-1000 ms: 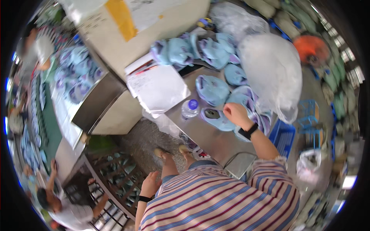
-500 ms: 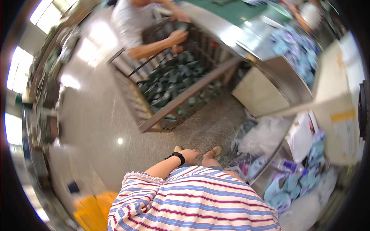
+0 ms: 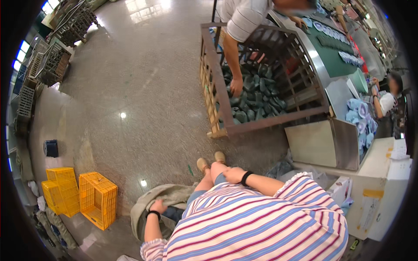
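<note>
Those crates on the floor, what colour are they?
Yellow crates, seen best in the head view.

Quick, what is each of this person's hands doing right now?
Left hand: closed, gripping the beige fabric sack.
Right hand: resting on the knee, holding nothing visible.

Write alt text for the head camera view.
A seated person in a striped shirt rests the right hand on a knee, the left hand on a beige cover. A co-worker reaches into a slatted crate of dark pieces.
</note>
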The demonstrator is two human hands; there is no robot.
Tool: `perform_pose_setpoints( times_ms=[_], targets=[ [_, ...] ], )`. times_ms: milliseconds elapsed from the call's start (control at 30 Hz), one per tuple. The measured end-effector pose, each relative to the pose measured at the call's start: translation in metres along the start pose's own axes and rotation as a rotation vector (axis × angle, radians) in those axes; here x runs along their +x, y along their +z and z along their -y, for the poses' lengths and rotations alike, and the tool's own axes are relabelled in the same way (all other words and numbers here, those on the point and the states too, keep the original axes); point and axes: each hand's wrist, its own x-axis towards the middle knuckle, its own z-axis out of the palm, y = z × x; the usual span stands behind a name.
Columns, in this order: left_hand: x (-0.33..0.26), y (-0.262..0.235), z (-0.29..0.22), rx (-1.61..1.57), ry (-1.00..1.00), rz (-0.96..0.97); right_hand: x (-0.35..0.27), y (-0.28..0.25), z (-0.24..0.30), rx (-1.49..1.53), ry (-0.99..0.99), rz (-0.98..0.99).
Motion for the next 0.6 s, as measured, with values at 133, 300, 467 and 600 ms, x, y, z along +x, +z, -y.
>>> perform_pose_setpoints(
  times_ms=[133, 300, 467, 600],
  targets=[
    [0.002, -0.024, -0.002, -0.129, 0.048, 0.07, 0.081, -0.061, 0.067, -0.142, -0.222, -0.029],
    [0.064, -0.109, -0.039, -0.109, 0.321, 0.036, 0.178, -0.123, 0.121, -0.311, -0.346, -0.019],
    [0.132, -0.283, -0.073, -0.203, 0.497, -0.111, 0.269, -0.207, 0.135, -0.296, -0.368, 0.132],
    [0.203, -0.433, -0.04, -0.355, 0.158, -0.37, 0.349, -0.3, 0.108, 0.023, -0.128, -0.048]
  ],
)
